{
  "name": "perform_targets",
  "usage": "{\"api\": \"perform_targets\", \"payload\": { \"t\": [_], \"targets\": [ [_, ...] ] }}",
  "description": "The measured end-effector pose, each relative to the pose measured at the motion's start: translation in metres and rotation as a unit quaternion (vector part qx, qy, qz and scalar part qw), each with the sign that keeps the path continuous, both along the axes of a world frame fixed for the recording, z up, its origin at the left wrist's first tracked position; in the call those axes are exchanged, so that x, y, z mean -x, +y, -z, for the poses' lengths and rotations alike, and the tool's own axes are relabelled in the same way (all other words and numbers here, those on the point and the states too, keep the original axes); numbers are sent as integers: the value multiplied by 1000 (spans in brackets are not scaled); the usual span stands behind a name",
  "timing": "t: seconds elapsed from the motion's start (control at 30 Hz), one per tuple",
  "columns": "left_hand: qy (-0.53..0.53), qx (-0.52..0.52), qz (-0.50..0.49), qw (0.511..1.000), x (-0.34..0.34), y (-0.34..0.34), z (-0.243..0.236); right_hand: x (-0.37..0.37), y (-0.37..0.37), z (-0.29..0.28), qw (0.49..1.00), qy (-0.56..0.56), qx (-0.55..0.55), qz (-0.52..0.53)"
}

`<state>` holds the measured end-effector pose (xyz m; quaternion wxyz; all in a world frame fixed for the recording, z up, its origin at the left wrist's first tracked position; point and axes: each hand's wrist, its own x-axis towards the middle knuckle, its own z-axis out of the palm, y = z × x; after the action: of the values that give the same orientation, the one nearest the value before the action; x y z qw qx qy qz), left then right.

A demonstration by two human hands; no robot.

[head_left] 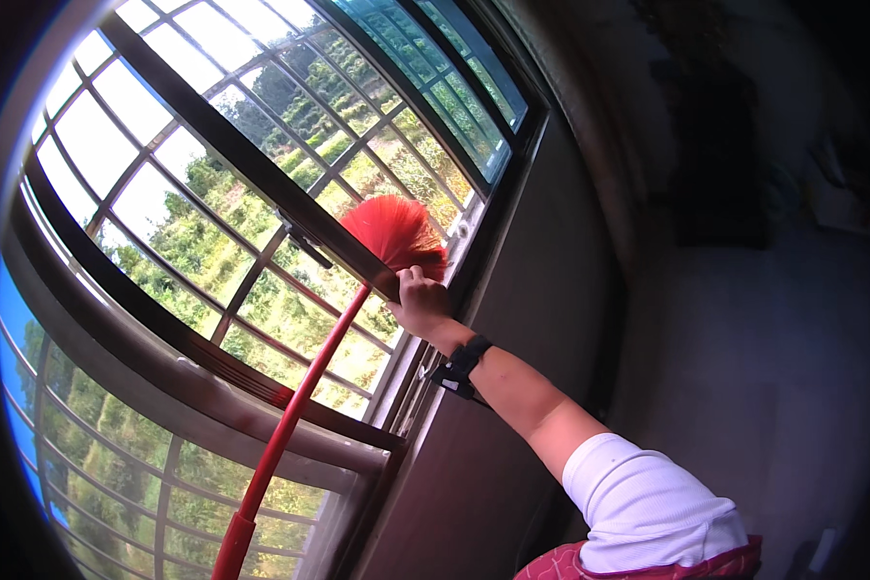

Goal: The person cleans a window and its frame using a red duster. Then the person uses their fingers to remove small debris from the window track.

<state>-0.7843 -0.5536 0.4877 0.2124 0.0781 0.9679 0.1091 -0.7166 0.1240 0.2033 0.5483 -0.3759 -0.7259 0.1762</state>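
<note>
My right hand [421, 304] reaches in from the lower right, a black strap with a small device on its wrist. Its fingers are closed around the bottom end of a dark window sash frame [251, 174]. Just behind that frame and my fingers is the fanned red bristle head of a broom [394, 230]. The broom's long red handle [295, 406] slants down to the lower left and leaves the picture. My left hand is out of view, so whatever holds the handle is hidden.
Metal security bars [239, 319] cross the window opening, with green hillside outside. A window track and sill [411, 401] run below my hand. Another glass pane [445, 82] stands at the upper right. Grey wall [541, 280] and shaded floor [735, 387] lie to the right.
</note>
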Motion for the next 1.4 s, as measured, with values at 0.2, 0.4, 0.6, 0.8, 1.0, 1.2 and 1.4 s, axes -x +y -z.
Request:
{"api": "perform_targets", "payload": {
  "t": [0.2,0.4,0.6,0.8,1.0,1.2,1.4],
  "targets": [
    [217,2,287,933,22,136,129,4,4,-1,1000,4,26,3],
    [121,-17,143,982,3,96,125,-4,9,2,1000,10,3,0],
    [197,31,190,961,-30,13,66,-5,4,-1,1000,4,3,-3],
    [184,-40,304,934,6,151,126,4,5,-2,1000,14,20,-4],
    [125,-22,235,964,-17,126,107,-6,4,0,1000,31,2,0],
    [192,3,137,972,-31,-1,56,-4,6,5,1000,12,3,23],
    [201,44,243,948,-17,132,82,7,3,1,999,-7,10,31]
  ]
}}
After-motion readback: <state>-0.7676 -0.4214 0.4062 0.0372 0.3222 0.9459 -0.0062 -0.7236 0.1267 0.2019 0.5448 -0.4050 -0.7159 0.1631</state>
